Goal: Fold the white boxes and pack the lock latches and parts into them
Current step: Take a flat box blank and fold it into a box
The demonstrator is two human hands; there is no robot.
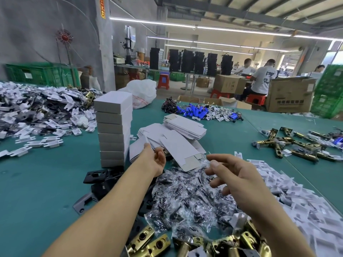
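- Left hand (155, 158) is reaching to centre frame, thumb pressing on the edge of a flat box blank (179, 151) with the fingers curling under it, so it is pinching the blank.
- Right hand (235, 176) is hovering at right of centre, fingers spread and loosely curled, gripping nothing I can make out.
- Hands are staying apart, with the blank's grey flap between them.
- More flat blanks (185, 126) are lying in loose piles just above the left hand.
- Stack of folded white boxes (113, 130) is standing upright left of centre, just beside the left hand.
- Clear bags of screws (185, 199) are heaping up under both hands at lower centre.
- Brass latches (187, 244) are lying along the bottom edge, and more brass latches are spreading over the right of the frame.
- Black plates (96, 176) are lying at the foot of the stack.
- White plastic parts (291, 199) are piling at lower right, with another mixed pile at upper left.
- Blue battery packs (194, 110) are sitting at upper centre of the green table (46, 184).
- People are sitting at benches in the far upper right, beside cardboard cartons (289, 94).
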